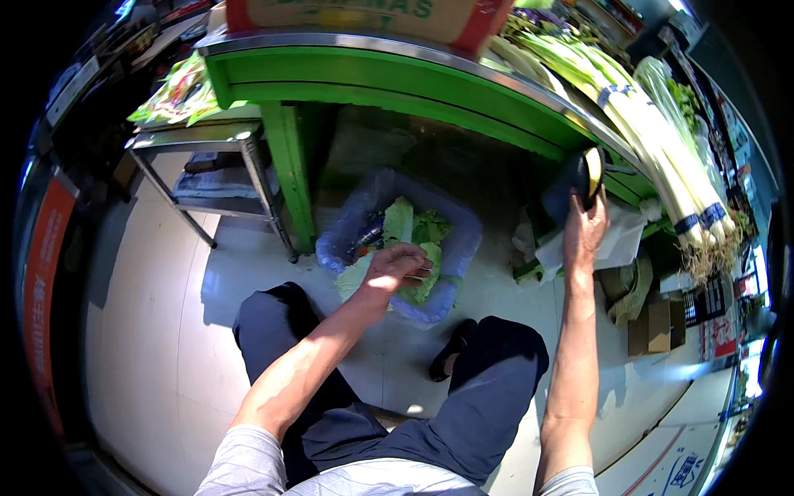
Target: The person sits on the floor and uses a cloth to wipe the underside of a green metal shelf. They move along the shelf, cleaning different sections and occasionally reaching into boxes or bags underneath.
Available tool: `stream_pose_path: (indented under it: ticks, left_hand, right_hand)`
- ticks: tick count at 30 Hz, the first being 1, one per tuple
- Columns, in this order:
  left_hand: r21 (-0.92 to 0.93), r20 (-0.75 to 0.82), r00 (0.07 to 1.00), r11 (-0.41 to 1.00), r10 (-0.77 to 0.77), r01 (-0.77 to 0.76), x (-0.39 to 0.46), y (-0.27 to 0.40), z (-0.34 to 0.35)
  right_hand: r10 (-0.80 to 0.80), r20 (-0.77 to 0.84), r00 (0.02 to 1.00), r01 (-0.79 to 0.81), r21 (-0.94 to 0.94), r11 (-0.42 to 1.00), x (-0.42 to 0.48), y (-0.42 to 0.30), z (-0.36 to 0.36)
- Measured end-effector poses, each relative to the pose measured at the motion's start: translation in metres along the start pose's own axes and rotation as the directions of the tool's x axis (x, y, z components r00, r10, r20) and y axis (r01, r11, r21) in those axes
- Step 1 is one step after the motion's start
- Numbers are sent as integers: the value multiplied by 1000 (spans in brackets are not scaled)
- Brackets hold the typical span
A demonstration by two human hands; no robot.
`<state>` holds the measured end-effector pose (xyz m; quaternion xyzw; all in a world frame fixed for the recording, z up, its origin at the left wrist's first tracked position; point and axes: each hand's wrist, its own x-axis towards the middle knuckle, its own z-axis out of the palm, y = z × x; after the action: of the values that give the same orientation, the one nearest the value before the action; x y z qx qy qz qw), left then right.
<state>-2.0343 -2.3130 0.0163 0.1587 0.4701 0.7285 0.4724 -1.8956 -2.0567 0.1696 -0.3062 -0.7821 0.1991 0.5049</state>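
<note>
My left hand (397,265) hovers over a bin (329,247) lined with a blue plastic bag, its fingers curled. Pale green cabbage leaves (397,222) and other leafy scraps lie in the bin, and one leaf (355,277) hangs over its near rim. Whether the fingers pinch anything is hidden. At the right, my right hand (586,230) grips a rounded black-and-yellow object (592,170) beside the front edge of a green table (384,77). The object's exact kind is unclear.
On the table stand a cardboard box (366,18) and leeks (651,136) bundled with blue tape, their roots overhanging the edge. A metal stool (239,141) bears plastic packaging (180,93). Below right are a white plastic bag (620,239) and a small carton (656,328).
</note>
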Motion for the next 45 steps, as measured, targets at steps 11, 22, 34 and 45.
stream_pose_path:
  ticks: [11,22,34,45]
  left_hand:
    - [-122,-17,995,988,94,-95,-10,21,-16]
    - [2,-191,960,978,204,-208,0,23,-25]
    - [-6,-133,991,1000,-1,0,0,13,-9]
    - [81,-107,991,993,-80,89,4,-1,10]
  right_hand:
    - [-288,342,895,126,426,896,-61,-201,139]
    - [-511,687,516,-182,671,719,-88,-257,178]
    - [358,618,700,-711,652,264,-104,-66,20]
    - [362,-385,849,-150,481,864,-7,123,-144]
